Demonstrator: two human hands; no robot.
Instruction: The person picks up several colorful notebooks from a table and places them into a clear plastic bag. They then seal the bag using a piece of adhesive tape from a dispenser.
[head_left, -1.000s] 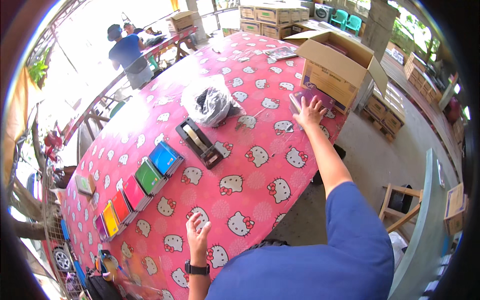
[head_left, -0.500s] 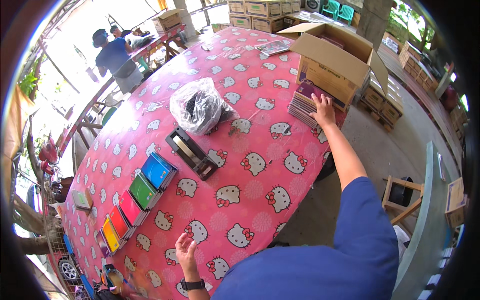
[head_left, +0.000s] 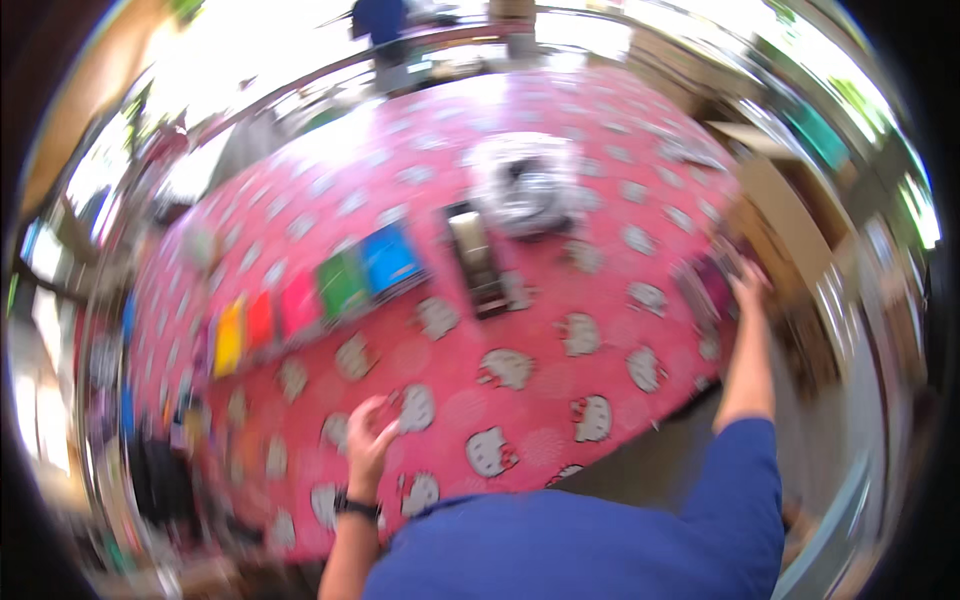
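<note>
My right hand (head_left: 748, 285) reaches to the right edge of the table and touches a stack of purple notebooks (head_left: 705, 285) beside an open cardboard box. Motion blur smears its fingers, so whether they grip any of the notebooks is unclear. Over the near part of the table, my left hand (head_left: 370, 440) is empty, thumb and fingers apart. Beyond it runs a slanting row of overlapping notebook stacks, among them blue (head_left: 390, 258), green (head_left: 342, 282), pink (head_left: 300, 305), red (head_left: 260, 322) and yellow (head_left: 229, 337). A dark tape dispenser (head_left: 476, 262) stands right of the blue stack.
A clear plastic bag (head_left: 525, 185) with something dark inside lies behind the dispenser. The open cardboard box (head_left: 790, 215) stands at the table's right edge. A pink patterned cover (head_left: 545, 400) lies over the table. Far off, a person in blue (head_left: 380, 20) is blurred.
The view has swung left, so the table things appear farther right. My right hand stays at the purple stack, its fingers now nearer the box side. My left hand remains empty over the table.
</note>
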